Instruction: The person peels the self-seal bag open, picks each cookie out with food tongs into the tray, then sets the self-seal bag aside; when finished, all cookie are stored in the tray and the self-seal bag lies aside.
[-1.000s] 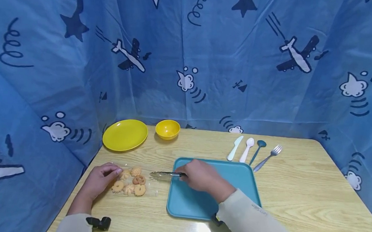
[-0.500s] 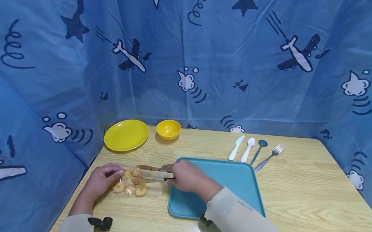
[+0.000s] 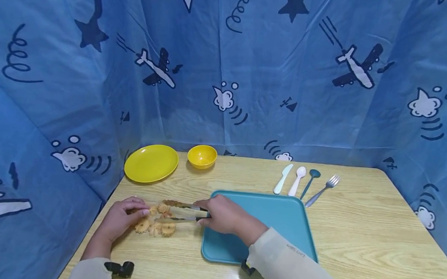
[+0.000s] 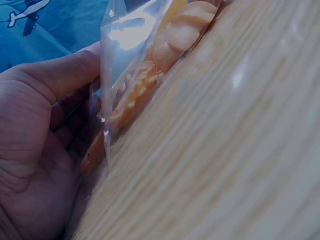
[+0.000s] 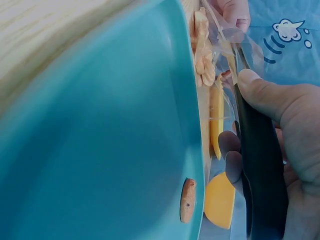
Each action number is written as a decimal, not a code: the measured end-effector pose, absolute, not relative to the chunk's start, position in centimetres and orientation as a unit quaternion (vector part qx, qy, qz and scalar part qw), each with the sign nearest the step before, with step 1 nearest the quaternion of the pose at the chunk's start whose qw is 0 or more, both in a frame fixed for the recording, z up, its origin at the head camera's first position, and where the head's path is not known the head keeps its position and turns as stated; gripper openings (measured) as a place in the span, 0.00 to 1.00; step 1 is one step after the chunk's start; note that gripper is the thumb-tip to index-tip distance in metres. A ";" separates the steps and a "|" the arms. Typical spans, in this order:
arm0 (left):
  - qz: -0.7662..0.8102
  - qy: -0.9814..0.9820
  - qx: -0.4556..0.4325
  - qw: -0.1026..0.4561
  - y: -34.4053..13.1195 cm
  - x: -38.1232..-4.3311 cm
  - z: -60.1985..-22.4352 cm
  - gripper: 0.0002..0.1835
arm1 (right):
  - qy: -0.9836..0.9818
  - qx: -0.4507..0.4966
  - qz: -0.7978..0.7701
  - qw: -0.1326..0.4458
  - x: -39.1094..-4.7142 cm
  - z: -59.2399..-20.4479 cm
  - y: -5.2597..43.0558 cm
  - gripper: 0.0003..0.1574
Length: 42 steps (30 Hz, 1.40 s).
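Observation:
Several cookies point(image 3: 167, 229) of different shapes lie in a clear plastic bag point(image 4: 132, 35) at the table's left. My left hand point(image 3: 120, 215) pinches the bag's left edge between thumb and fingers. My right hand point(image 3: 220, 215) grips a pair of tongs point(image 3: 181, 204) by the black handles point(image 5: 261, 165), over the left side of a teal tray point(image 3: 283, 224). The tongs' two metal arms are spread apart and reach left over the cookies, with the clear film around their tips in the right wrist view. One cookie point(image 5: 188, 201) lies on the tray; in the head view my right hand hides it.
A yellow plate point(image 3: 150, 163) and a yellow bowl point(image 3: 202, 157) stand at the back left. Behind the tray lie a pale knife point(image 3: 283, 179), a white spoon point(image 3: 297, 181), a dark spoon point(image 3: 311, 183) and a fork point(image 3: 323, 191). A blue curtain point(image 3: 251, 64) closes off the back and sides.
My right hand has moved left, bringing the tongs over the cookies, and the tongs' arms have spread apart. My left hand keeps its pinch on the bag's edge.

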<state>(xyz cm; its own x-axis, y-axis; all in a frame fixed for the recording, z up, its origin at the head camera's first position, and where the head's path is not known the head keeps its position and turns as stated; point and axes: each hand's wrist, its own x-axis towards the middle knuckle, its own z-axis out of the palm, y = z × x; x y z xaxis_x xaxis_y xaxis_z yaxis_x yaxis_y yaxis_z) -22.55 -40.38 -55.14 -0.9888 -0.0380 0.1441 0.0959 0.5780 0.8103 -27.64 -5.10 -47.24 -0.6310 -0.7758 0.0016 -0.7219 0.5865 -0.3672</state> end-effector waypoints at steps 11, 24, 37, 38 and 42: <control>-0.444 -0.892 0.006 0.080 -40.2 -22.5 -55.0 0.10 | 0.885 -0.437 -0.131 0.091 -28.0 -46.9 -3.6 0.34; -0.462 -0.884 0.012 0.073 -40.0 -22.3 -54.5 0.08 | 0.878 -0.451 -0.124 0.096 -27.6 -46.9 -3.6 0.37; -0.442 -0.893 0.010 0.082 -40.1 -22.6 -54.8 0.08 | 0.881 -0.446 -0.128 0.091 -27.8 -46.6 -3.3 0.33; -0.443 -0.893 0.011 0.081 -40.1 -22.6 -54.8 0.08 | 0.878 -0.452 -0.129 0.093 -27.8 -46.6 -3.3 0.33; -0.449 -0.890 0.012 0.080 -39.8 -22.4 -54.5 0.09 | 0.872 -0.463 -0.127 0.100 -27.8 -46.9 -3.5 0.34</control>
<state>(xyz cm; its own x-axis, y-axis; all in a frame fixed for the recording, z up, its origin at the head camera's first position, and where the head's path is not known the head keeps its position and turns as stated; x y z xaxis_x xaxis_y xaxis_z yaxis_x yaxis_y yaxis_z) -22.44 -39.79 -54.52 -0.9870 -0.0929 0.1309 0.0500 0.5972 0.8005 -27.82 -3.50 -46.85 -0.5517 -0.8321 -0.0563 -0.7816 0.5394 -0.3132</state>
